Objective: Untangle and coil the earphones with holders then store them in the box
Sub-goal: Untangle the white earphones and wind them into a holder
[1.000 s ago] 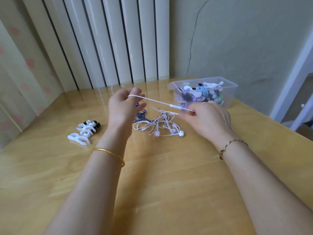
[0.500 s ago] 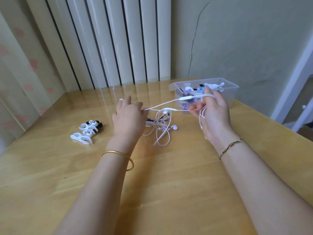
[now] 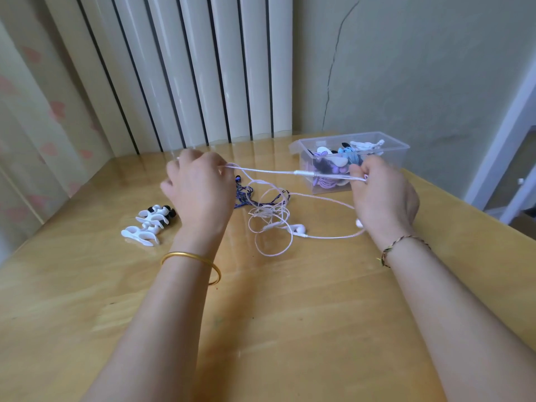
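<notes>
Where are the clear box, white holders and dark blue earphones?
clear box point(image 3: 398, 158): head view, right end of its front wall.
white holders point(image 3: 138, 234): head view, body of the nearest holder.
dark blue earphones point(image 3: 244, 198): head view, middle of the tangled cable.

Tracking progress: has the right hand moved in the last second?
Yes: the right hand moved rightward, away from the earphone tangle, across the front of the clear box.

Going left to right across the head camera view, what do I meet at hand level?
white holders → left hand → white earphones, their loose loops → right hand. The clear box overlaps the right hand, so it is left out.
</notes>
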A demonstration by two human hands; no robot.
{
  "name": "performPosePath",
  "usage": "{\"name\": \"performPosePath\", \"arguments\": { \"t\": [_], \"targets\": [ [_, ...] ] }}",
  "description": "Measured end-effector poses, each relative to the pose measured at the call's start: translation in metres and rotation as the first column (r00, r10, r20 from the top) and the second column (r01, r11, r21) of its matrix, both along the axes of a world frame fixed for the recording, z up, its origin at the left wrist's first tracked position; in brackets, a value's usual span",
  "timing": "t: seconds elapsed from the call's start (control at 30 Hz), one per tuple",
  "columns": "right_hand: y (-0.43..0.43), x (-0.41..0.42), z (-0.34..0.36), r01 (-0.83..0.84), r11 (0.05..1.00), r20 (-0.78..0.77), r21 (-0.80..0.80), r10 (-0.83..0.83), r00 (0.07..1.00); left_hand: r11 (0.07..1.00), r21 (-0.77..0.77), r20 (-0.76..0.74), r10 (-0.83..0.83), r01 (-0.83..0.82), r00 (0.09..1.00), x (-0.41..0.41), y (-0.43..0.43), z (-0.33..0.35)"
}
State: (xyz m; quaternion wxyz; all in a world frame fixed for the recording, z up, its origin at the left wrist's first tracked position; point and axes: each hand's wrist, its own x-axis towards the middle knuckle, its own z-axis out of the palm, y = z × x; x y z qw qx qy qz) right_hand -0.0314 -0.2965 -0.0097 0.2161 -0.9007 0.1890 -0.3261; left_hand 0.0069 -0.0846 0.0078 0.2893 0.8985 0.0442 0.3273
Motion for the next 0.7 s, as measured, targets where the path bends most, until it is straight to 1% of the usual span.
{"name": "performPosePath", "arguments": {
  "t": [0.03,0.1,0.2,0.27,0.33,0.37,0.4,0.43,0.47,0.5,0.53,0.57,0.6,0.63,0.67,0.7],
  "targets": [
    [-0.001,-0.001,0.002,0.035,0.998,-0.039,-0.061,-0.038,0.999,1.000,0.006,0.036,0.013,-0.013,0.999,0.000,0.001,0.001],
    [-0.001,-0.003,0.005,0.047,0.990,-0.189,-0.131,-0.072,0.979,1.000,0.010,0.080,-0.025,0.024,0.996,0.000,0.001,0.002],
    [-0.003,-0.007,0.009,0.044,0.994,-0.439,-0.101,-0.084,0.894,0.996,0.033,0.129,-0.087,0.083,0.988,-0.001,-0.003,0.004],
    [-0.008,-0.011,0.014,0.048,0.996,-0.502,-0.072,-0.077,0.861,0.998,0.058,0.165,-0.048,0.039,0.985,-0.003,-0.004,0.007],
    [-0.013,-0.013,0.019,0.022,0.997,-0.475,-0.068,-0.052,0.879,0.993,0.104,0.176,0.036,-0.055,0.984,-0.004,-0.002,0.008],
    [-0.014,-0.013,0.020,-0.007,0.998,-0.422,-0.063,-0.020,0.906,0.986,0.132,0.179,0.073,-0.098,0.981,-0.003,-0.001,0.008],
    [-0.014,-0.013,0.019,-0.058,0.998,-0.340,-0.029,0.045,0.939,0.978,0.162,0.184,0.099,-0.130,0.978,-0.002,0.001,0.008],
    [-0.012,-0.011,0.019,-0.136,0.989,-0.233,0.052,0.144,0.962,0.970,0.194,0.191,0.112,-0.149,0.975,-0.001,0.003,0.007],
    [-0.008,-0.009,0.017,-0.242,0.952,-0.096,0.185,0.263,0.960,0.962,0.229,0.196,0.107,-0.151,0.975,0.000,0.004,0.006],
    [-0.003,-0.007,0.016,-0.359,0.862,0.055,0.357,0.365,0.929,0.956,0.261,0.194,0.082,-0.132,0.978,0.001,0.004,0.004],
    [0.003,-0.005,0.015,-0.458,0.713,0.194,0.531,0.424,0.885,0.954,0.285,0.187,0.043,-0.096,0.981,0.002,0.002,0.002],
    [0.008,-0.003,0.014,-0.526,0.525,0.311,0.670,0.445,0.840,0.952,0.301,0.176,0.002,-0.056,0.984,0.002,0.000,0.001],
    [0.013,-0.001,0.014,-0.570,0.326,0.412,0.755,0.441,0.797,0.950,0.313,0.160,-0.029,-0.023,0.987,0.002,-0.003,-0.001],
    [0.017,0.001,0.014,-0.601,0.136,0.505,0.787,0.415,0.756,0.947,0.321,0.138,-0.049,0.002,0.989,0.001,-0.006,-0.003],
    [0.020,0.003,0.014,-0.625,-0.032,0.590,0.780,0.368,0.718,0.944,0.328,0.115,-0.060,0.019,0.992,0.000,-0.009,-0.004],
    [0.022,0.005,0.016,-0.642,-0.160,0.655,0.750,0.312,0.688,0.942,0.335,0.093,-0.058,0.024,0.994,-0.001,-0.011,-0.006]
  ]
}}
